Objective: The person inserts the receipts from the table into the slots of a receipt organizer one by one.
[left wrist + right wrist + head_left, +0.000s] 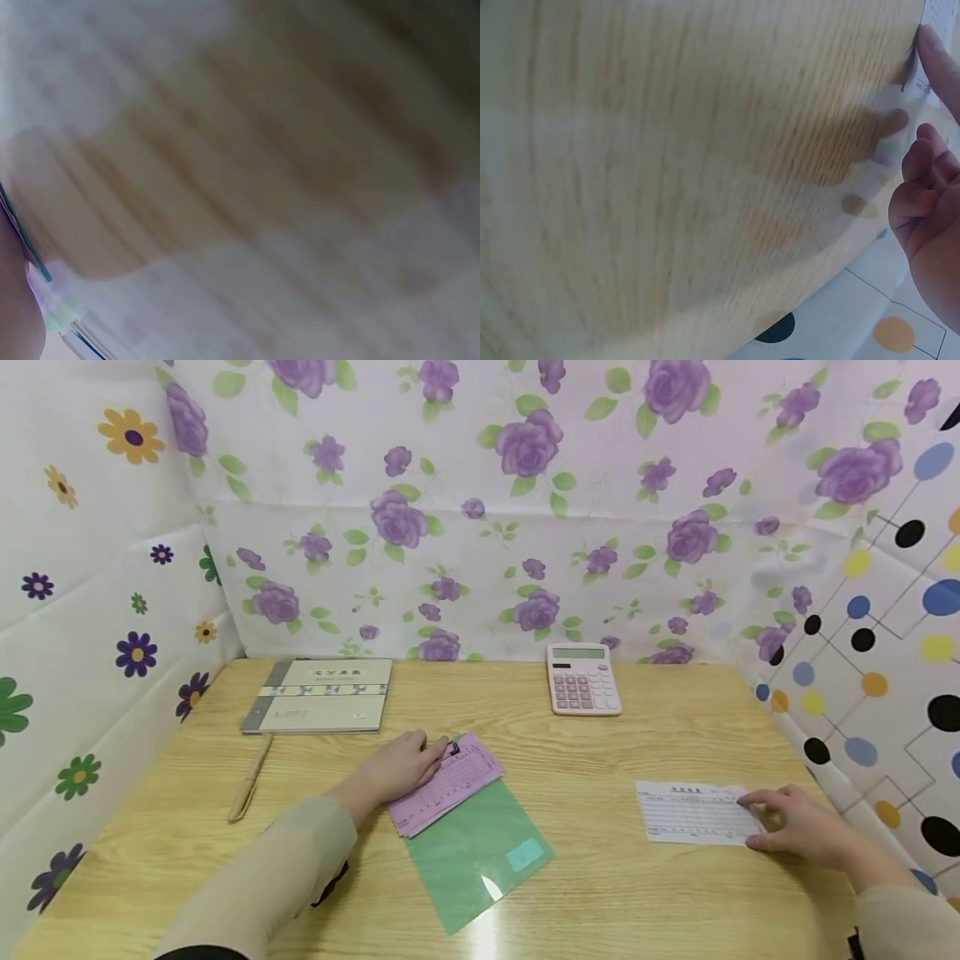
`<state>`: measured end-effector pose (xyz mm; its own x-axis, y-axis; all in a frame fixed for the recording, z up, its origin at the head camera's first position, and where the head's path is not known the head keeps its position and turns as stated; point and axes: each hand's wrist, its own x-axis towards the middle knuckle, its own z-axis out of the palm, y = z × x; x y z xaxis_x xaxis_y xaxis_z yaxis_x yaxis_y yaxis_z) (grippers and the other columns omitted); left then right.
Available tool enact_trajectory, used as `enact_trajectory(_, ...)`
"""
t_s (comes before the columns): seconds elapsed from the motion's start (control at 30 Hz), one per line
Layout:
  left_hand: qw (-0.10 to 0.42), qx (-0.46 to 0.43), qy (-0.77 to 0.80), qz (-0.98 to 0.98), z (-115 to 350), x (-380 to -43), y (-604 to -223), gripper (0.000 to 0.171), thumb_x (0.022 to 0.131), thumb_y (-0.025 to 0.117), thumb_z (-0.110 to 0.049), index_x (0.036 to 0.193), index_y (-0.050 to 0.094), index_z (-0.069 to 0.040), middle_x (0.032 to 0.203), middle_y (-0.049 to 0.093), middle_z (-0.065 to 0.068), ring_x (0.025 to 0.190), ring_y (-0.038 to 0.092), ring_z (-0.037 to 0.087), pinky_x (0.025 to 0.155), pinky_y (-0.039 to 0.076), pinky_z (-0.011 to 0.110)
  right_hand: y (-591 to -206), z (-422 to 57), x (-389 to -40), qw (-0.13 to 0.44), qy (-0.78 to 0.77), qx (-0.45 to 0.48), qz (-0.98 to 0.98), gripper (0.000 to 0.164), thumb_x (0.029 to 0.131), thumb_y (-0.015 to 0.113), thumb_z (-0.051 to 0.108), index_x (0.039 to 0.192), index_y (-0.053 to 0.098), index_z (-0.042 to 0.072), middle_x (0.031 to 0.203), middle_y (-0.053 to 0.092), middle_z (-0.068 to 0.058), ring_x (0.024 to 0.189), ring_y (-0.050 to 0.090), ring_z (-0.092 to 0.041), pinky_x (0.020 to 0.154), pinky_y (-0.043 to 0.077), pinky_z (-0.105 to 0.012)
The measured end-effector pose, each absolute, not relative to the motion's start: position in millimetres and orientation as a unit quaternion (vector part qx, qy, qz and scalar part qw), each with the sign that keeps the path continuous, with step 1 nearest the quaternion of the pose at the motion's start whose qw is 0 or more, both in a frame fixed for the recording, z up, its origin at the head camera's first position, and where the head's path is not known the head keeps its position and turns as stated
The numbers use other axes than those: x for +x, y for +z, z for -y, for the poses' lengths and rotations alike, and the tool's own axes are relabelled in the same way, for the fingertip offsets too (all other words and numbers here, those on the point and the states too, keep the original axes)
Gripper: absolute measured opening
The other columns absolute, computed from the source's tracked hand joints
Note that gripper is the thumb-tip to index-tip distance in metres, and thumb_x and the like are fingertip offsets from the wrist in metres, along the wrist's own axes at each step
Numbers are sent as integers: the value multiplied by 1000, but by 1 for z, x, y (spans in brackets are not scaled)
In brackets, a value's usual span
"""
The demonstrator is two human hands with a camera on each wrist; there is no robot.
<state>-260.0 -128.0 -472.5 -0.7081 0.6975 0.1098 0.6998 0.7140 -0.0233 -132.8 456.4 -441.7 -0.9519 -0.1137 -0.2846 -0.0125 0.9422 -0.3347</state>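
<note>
In the head view my left hand [405, 767] lies over the upper left of a stack of pink printed slips [457, 781], its fingertips beside a small black clip [452, 749]. Beneath the slips is a green folder [480, 852], with a pale blue label near its lower right corner. My left hand grips the folder's edge together with the slips; the thumb is hidden in the head view. At the right, my right hand [798, 827] touches the right edge of a white printed slip [690, 814] with index finger and thumb spread apart. Its other fingers are curled in the right wrist view.
A cream account book [322, 697] with a grey spine lies at the back left, a beige pen [251, 781] in front of it. A pink and white calculator [583, 681] stands at the back. Patterned cloth surrounds the wooden table [585, 893] on three sides.
</note>
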Motion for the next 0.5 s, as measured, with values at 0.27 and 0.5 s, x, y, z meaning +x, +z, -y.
enact_trajectory(0.27, 27, -365, 2, 930, 128, -259, -468, 49, 99, 41, -34, 145, 38, -15, 100, 47, 8, 79, 44, 17, 72, 45, 34, -438, -447, -139, 158, -165, -38, -973, 77, 76, 68, 56, 132, 51, 6, 112, 45, -30, 96, 52, -39, 77, 41, -58)
enact_trajectory(0.5, 31, -362, -1, 932, 128, -257, -467, 49, 99, 42, -33, 144, 39, -15, 99, 47, 8, 79, 44, 17, 71, 44, 34, -440, -446, -142, 164, -171, -34, -971, 73, 77, 70, 52, 130, 52, 5, 106, 46, -24, 90, 51, -31, 75, 42, -53)
